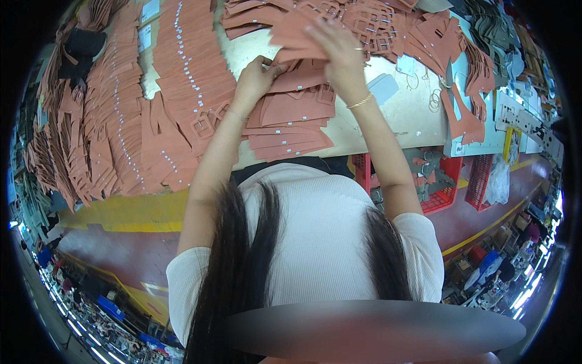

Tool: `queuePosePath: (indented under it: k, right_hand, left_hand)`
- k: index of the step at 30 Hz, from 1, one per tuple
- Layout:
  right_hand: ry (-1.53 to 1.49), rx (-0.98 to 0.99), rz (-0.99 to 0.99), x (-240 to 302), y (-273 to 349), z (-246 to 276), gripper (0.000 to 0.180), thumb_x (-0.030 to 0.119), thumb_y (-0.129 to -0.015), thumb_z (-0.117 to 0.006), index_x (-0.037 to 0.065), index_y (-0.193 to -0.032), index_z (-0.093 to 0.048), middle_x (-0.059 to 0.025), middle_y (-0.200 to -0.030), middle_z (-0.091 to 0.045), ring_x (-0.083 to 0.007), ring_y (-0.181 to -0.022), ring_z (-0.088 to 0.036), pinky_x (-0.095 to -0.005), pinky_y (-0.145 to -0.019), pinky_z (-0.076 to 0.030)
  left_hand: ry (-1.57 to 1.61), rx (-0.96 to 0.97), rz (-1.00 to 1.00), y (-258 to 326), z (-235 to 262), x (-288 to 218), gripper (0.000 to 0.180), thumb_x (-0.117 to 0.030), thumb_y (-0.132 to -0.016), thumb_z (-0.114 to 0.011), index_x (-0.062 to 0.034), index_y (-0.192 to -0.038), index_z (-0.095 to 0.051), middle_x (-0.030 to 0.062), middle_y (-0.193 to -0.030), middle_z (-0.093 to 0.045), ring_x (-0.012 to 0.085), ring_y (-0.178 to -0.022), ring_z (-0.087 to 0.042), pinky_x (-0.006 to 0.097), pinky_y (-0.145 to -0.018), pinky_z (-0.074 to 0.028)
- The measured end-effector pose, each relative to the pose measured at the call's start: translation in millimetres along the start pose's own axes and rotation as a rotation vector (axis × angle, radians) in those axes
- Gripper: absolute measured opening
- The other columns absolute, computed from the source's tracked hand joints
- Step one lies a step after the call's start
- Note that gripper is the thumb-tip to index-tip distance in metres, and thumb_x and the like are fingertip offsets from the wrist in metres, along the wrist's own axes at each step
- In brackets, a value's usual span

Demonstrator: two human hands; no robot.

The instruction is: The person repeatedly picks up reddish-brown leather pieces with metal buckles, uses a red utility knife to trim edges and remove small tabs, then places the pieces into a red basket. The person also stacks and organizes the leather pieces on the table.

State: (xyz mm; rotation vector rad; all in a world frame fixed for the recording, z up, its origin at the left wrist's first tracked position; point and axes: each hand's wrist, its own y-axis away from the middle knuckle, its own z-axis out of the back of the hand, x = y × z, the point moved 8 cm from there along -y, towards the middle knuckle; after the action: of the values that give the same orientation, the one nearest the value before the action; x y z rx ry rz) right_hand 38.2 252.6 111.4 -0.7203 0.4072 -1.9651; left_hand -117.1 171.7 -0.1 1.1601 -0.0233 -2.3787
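Observation:
A batch of salmon-coloured cut pieces, flat like fabric or thin leather, is raised at a slant over a stack of similar pieces. My right hand grips the batch at its right side, fingers stretched across the top and blurred by motion. At the lower left edge, my left hand is closed, thumb and forefinger on the edge of the pieces; its other fingers are partly hidden. Small white labels dot the stack below, and some of its pieces bear square frame shapes like buckles.
Overlapping rows of salmon pieces cover the table's left side. Salmon straps with square buckles lie at the back. To the right are a light blue card and thin cord loops. Red crates stand below the table edge.

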Motion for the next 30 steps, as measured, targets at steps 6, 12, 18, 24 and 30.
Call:
queuePosePath:
  k: [6, 12, 18, 24, 30]
  right_hand:
    - [0.021, 0.387, -0.043, -6.4, 16.9, -56.8, 0.052, 0.003, -0.082, -0.051, 0.024, -0.128, -0.057, -0.0028, -0.128, -0.06, -0.0229, -0.117, -0.057, -0.0423, -0.096, -0.041]
    - [0.166, 0.438, 0.018, 9.9, 32.2, -49.7, 0.052, 0.012, -0.086, -0.055, 0.022, -0.136, -0.05, -0.0053, -0.137, -0.053, -0.0251, -0.124, -0.051, -0.0454, -0.101, -0.037]
    - [-0.064, 0.545, -0.013, 9.5, 57.4, -49.6, 0.071, 0.053, -0.086, -0.058, 0.022, -0.146, -0.036, -0.0105, -0.151, -0.033, -0.0306, -0.141, -0.027, -0.0526, -0.114, -0.017]
    - [-0.186, 0.63, -0.041, -4.1, 53.1, -52.2, 0.068, 0.055, -0.087, -0.056, 0.018, -0.143, -0.043, -0.0138, -0.15, -0.035, -0.0309, -0.142, -0.026, -0.0537, -0.115, -0.014]
    - [-0.17, 0.563, -0.085, -7.1, 39.6, -50.3, 0.049, 0.016, -0.088, -0.053, 0.014, -0.137, -0.05, -0.0123, -0.136, -0.053, -0.0299, -0.126, -0.048, -0.047, -0.108, -0.032]
  left_hand:
    - [0.508, 0.106, 0.154, 7.1, -0.3, 18.9, 0.035, -0.008, -0.086, -0.066, 0.0063, -0.116, -0.056, 0.0185, -0.092, -0.069, 0.0225, -0.082, -0.067, 0.031, -0.073, -0.054]
    - [0.717, 0.228, 0.293, 25.0, -2.5, 3.5, 0.033, -0.004, -0.091, -0.055, 0.0012, -0.124, -0.051, 0.0128, -0.101, -0.066, 0.0157, -0.077, -0.067, 0.025, -0.057, -0.056]
    - [0.786, 0.314, 0.449, 35.4, 4.6, 8.1, 0.034, -0.013, -0.097, -0.043, -0.0012, -0.129, -0.048, 0.0121, -0.105, -0.065, 0.018, -0.075, -0.068, 0.026, -0.056, -0.059]
    - [0.922, 0.331, 0.48, 31.6, 3.5, 8.1, 0.039, -0.024, -0.101, -0.036, 0.0012, -0.129, -0.046, 0.0148, -0.111, -0.062, 0.025, -0.08, -0.069, 0.03, -0.061, -0.06]
    - [0.983, 0.404, 0.433, 28.3, -2.8, 2.5, 0.035, -0.017, -0.101, -0.038, 0.0044, -0.127, -0.047, 0.0172, -0.117, -0.059, 0.031, -0.089, -0.07, 0.032, -0.068, -0.061]
